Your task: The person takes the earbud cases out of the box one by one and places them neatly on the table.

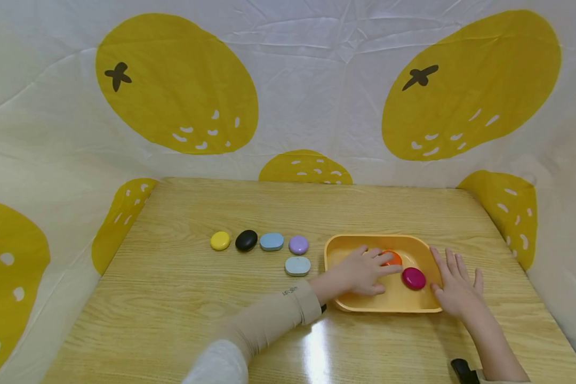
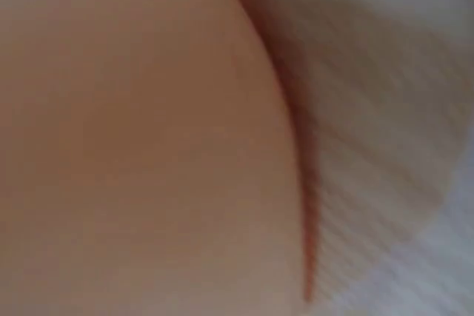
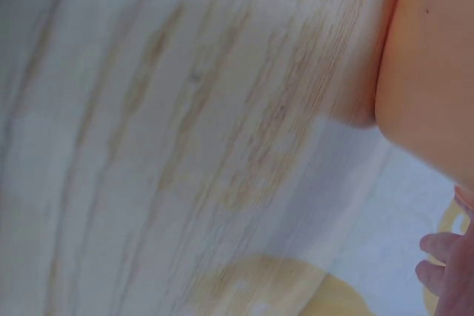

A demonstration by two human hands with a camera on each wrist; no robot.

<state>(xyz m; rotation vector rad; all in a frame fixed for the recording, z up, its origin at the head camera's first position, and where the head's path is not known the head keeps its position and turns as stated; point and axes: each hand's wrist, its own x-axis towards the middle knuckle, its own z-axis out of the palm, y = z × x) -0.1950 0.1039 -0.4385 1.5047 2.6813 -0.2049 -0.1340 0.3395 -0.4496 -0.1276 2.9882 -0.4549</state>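
A shallow yellow-orange plastic tray (image 1: 398, 301) stands on the table at the right in the head view. In it lie a smooth, round orange piece (image 1: 393, 257) and a round magenta piece (image 1: 414, 278). My left hand (image 1: 363, 271) reaches over the tray's left half with fingers spread. Its fingertips partly cover the orange piece; whether they touch it I cannot tell. Against the tray's right end rests my right hand (image 1: 456, 285), fingers extended. The left wrist view is filled by blurred skin and cloth. The right wrist view shows the tray's side (image 3: 429, 72) and some fingertips (image 3: 437, 246).
Left of the tray, a yellow round piece (image 1: 220, 240), a black oval one (image 1: 246, 240), a blue rounded block (image 1: 271, 241) and a purple round piece (image 1: 298, 245) form a row. A pale blue-grey block (image 1: 297, 266) lies below the purple one. Patterned cloth (image 1: 317, 106) hangs behind the table.
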